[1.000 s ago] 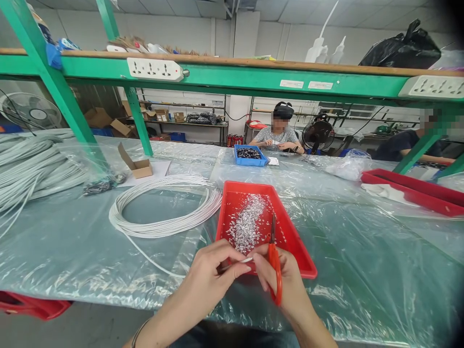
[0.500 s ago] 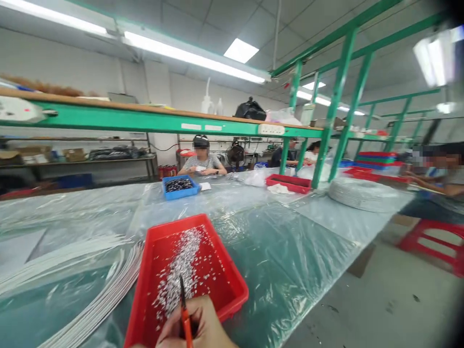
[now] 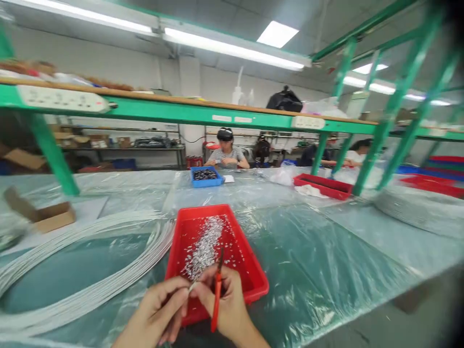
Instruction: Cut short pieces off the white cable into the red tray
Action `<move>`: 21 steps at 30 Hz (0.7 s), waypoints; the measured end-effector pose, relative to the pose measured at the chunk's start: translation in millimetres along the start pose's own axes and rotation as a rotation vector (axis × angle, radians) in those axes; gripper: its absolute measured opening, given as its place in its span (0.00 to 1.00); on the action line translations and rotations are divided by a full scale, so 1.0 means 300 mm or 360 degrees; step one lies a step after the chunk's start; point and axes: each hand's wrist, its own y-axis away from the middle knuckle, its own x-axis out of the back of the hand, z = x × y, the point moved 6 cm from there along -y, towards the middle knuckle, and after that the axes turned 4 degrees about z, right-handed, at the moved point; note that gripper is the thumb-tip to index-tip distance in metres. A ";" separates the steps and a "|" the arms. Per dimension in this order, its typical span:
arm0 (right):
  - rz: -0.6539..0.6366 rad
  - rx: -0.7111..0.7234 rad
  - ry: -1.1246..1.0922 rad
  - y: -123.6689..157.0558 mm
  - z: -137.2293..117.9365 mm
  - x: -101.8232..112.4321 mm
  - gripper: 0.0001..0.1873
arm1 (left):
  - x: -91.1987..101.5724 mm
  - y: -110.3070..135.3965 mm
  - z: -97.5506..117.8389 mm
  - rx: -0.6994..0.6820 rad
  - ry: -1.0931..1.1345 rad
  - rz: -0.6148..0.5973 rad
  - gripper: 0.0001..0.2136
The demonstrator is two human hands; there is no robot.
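Over the near end of a red tray (image 3: 253, 270), my two hands meet at the fingertips. My left hand (image 3: 159, 307) is closed in a pinch on a small white piece (image 3: 192, 287), its kind too small to make out. From the other side, the thumb and finger of my right hand (image 3: 226, 299) press at the same piece. Also in my right hand is an orange-handled tool (image 3: 216, 299) with a narrow dark tip, pointing up and away; its exact kind is unclear. Many tiny shiny silver bits (image 3: 206, 246) lie spread along the tray's bottom.
Coiled white cables (image 3: 90, 295) lie left of the tray, near an open cardboard box (image 3: 54, 216). Further back are a blue tray (image 3: 206, 180) of dark parts and another red tray (image 3: 322, 186). A person (image 3: 226, 152) sits across the table under a green-framed shelf (image 3: 174, 112).
The view has swung left. My left hand has come into sight and meets my right at the small white piece. The orange-handled tool stays in my right hand, its tip no longer over the bits' middle.
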 end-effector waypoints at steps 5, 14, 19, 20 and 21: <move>0.0062 0.0161 0.0269 -0.026 -0.035 0.004 0.12 | 0.011 -0.001 0.106 -0.0356 -0.0163 0.0264 0.20; 0.0184 0.0121 0.0501 -0.034 -0.020 0.013 0.20 | 0.036 0.018 0.132 -0.0549 -0.0637 0.0769 0.12; 0.0105 -0.0112 0.0865 -0.120 -0.002 0.118 0.22 | 0.025 -0.026 0.021 -0.0158 0.0268 0.0412 0.18; 0.0047 -0.0154 0.0965 -0.145 0.002 0.139 0.18 | 0.025 -0.029 0.011 -0.0140 0.0404 0.0353 0.20; -0.0056 -0.0187 0.1036 -0.168 0.008 0.152 0.14 | 0.028 -0.029 0.006 -0.0145 0.0483 0.0321 0.21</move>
